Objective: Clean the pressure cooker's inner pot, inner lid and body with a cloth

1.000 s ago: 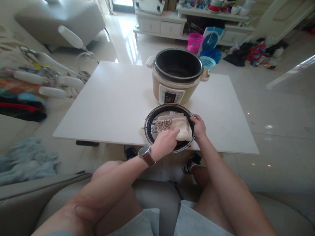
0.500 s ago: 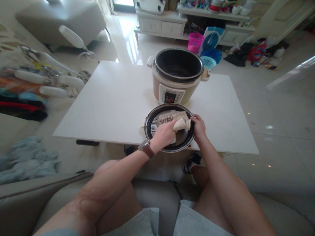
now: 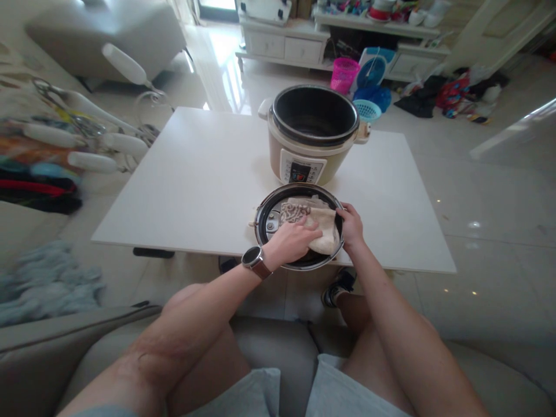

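Observation:
A round pressure cooker lid (image 3: 270, 246) is held inner side up at the table's near edge, with a dark ring around its metal inside. My right hand (image 3: 351, 225) grips its right rim. Over the lid's inside lies a beige cloth (image 3: 326, 223) with a brown pattern. My left hand (image 3: 294, 238), wearing a watch on the wrist, rests on this cloth with fingers stretched out and apart. Just beyond the lid stands the cream electric pressure cooker (image 3: 310, 147), uncovered, its dark inner pot showing and its control panel facing me.
The white table (image 3: 195, 185) carries the cooker and extends to both sides. White lamp-like arms (image 3: 125, 63) stand by its left edge. A pink basket (image 3: 345, 75) and blue items are on the floor behind. I sit on a grey sofa (image 3: 273, 344).
The cloth, bunched up in my left hand before, now lies flatter and spreads toward the lid's right side. My left fingers have opened out over it. The right hand keeps its place on the rim.

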A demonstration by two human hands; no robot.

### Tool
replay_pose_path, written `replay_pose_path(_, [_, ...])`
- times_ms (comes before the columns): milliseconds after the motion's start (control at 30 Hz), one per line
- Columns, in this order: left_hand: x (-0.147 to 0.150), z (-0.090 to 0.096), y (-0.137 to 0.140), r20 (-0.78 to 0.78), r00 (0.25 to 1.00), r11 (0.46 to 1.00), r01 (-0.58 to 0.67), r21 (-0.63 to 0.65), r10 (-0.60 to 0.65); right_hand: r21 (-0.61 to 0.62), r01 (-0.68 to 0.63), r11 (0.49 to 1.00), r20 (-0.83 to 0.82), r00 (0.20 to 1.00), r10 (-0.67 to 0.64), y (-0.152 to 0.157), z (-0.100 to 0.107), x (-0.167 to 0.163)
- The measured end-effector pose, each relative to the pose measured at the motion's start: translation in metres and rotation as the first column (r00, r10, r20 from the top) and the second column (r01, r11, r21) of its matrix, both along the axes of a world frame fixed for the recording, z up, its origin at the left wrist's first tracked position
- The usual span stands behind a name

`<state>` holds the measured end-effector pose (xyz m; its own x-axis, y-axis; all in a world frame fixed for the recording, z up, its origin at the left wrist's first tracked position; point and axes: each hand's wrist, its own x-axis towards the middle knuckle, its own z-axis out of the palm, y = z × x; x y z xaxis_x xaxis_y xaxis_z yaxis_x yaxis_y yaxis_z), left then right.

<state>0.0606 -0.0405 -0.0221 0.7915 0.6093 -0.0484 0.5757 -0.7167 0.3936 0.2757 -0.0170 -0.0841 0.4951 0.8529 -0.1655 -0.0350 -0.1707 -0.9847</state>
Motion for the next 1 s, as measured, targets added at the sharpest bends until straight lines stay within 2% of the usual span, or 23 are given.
replay_pose_path(100, [-0.005,0.004,0.003,0.002,0.999,0.998,0.038,-0.047,-0.038,-0.002,0.003,1.000,-0.005,1.000,-0.003,0.000,-0.001,0.001])
replay_pose_path(233, [-0.014,0.008,0.010,-0.038,0.999,0.993,0.009,-0.118,-0.013,-0.027,0.009,1.000,0.009,1.000,-0.009,0.000,-0.001,0.001])
replay_pose_path(333, [-0.024,0.009,0.020,-0.010,1.000,0.963,-0.027,-0.268,0.025,-0.020,0.012,1.000,-0.007,1.000,-0.012,0.001,0.000,0.001])
replay_pose_path(400, [-0.031,0.007,0.028,0.112,0.990,0.908,-0.036,-0.418,0.090,-0.012,0.012,1.000,-0.021,1.000,-0.012,0.001,0.001,0.000])
replay_pose_path(467, [-0.036,0.004,0.035,0.298,0.926,0.823,-0.023,-0.567,0.231,-0.016,0.007,1.000,-0.024,1.000,-0.007,0.001,0.003,-0.001])
replay_pose_path(500, [-0.037,0.003,0.038,0.385,0.862,0.772,-0.012,-0.636,0.331,-0.024,0.003,1.000,-0.025,1.000,-0.003,0.001,0.004,-0.002])
replay_pose_path(567, [-0.036,0.001,0.042,0.479,0.674,0.646,0.003,-0.763,0.563,-0.041,-0.012,0.999,-0.029,1.000,0.011,0.001,0.006,-0.003])
replay_pose_path(633, [-0.033,0.000,0.044,0.453,0.478,0.493,0.047,-0.869,0.753,-0.048,-0.014,0.999,-0.044,0.999,0.012,0.001,0.008,-0.003])
replay_pose_path(700, [-0.029,0.001,0.046,0.372,0.359,0.350,0.129,-0.928,0.856,-0.043,-0.007,0.999,-0.054,0.999,0.005,0.000,0.009,-0.004])
replay_pose_path(800, [-0.025,0.003,0.051,0.275,0.326,0.196,0.256,-0.947,0.904,-0.030,-0.009,1.000,-0.049,0.999,0.008,0.001,0.009,-0.004])
replay_pose_path(900, [-0.023,0.002,0.056,0.221,0.302,0.078,0.421,-0.904,0.927,-0.027,-0.033,0.999,-0.043,0.999,0.032,0.003,0.007,-0.001])
replay_pose_path(1000, [-0.019,-0.002,0.060,0.143,0.250,-0.026,0.568,-0.823,0.958,0.000,-0.047,0.999,0.081,0.996,0.047,0.004,0.011,0.004])
